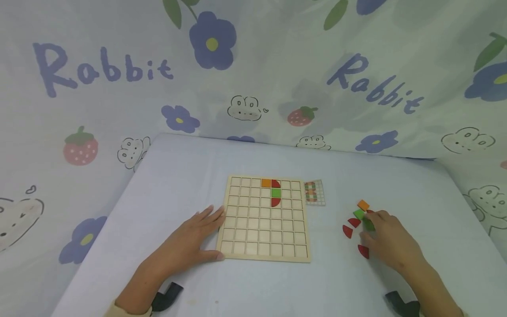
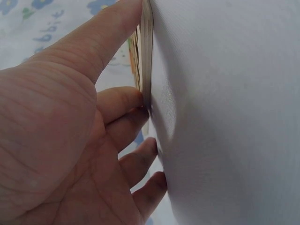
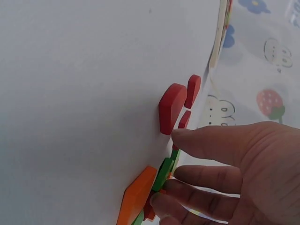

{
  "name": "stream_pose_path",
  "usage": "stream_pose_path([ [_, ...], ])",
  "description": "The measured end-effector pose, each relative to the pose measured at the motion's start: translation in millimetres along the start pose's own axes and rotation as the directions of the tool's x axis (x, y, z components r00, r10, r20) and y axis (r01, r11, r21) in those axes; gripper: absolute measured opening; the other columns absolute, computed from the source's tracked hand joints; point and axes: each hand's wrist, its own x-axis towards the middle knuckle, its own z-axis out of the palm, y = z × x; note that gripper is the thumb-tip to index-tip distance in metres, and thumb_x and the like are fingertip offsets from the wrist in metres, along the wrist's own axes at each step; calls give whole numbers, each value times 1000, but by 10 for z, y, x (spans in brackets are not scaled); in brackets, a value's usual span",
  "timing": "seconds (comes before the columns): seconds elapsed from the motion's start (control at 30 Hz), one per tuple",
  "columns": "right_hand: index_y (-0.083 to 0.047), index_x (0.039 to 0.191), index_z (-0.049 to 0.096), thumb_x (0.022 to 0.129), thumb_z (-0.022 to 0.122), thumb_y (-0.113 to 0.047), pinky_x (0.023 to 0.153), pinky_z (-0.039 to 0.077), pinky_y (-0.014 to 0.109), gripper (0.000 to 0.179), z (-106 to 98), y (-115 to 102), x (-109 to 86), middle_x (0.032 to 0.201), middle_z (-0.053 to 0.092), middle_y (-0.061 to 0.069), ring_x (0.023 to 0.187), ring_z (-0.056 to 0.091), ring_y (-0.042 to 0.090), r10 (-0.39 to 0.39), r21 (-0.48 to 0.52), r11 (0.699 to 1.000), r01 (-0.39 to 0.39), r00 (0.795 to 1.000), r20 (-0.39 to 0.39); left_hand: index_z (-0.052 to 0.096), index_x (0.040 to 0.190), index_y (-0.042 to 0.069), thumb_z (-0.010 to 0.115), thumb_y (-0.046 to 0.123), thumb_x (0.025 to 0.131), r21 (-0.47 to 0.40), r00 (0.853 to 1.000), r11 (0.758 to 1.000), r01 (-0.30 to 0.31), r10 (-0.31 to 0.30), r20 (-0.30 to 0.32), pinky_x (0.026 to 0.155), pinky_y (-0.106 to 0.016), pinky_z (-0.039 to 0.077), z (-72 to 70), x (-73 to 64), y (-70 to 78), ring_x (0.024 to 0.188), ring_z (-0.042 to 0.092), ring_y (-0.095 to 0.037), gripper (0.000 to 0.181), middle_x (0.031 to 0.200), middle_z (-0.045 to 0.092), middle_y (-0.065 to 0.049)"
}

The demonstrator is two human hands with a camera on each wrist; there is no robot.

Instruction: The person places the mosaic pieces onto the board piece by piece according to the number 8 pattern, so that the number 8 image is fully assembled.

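Wooden grid board (image 1: 251, 226) sat mid-tabletop (image 1: 190, 176). Seated toward its 12 to 1 o'clock: orange tile (image 1: 266, 183), red quarter-circle (image 1: 275, 184), green tile (image 1: 276, 193), second red quarter-circle (image 1: 275, 202). Pattern card (image 1: 320, 193) lay at the board's 2 o'clock edge. Left hand (image 1: 188, 242) touched the 8 to 9 o'clock edge, grip apart. Right hand (image 1: 392, 240) was well off at 3 to 4 o'clock, over loose red wedges (image 1: 347, 231), a loose green square (image 1: 358, 214) and a loose orange square (image 1: 363, 205); thumb and fingertips apart.
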Motion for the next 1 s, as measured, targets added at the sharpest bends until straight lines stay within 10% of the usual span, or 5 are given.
stream_pose_path([
  [1.0, 10, 142, 52, 90, 77, -14, 80, 63, 54, 62, -12, 86, 34, 111, 62, 21, 91, 59, 30, 62, 57, 996, -66, 997, 55, 41, 161, 7, 84, 48, 84, -4, 1000, 1000, -14, 14, -4, 126, -58, 23, -23, -10, 13, 158, 21, -35, 97, 170, 30, -3],
])
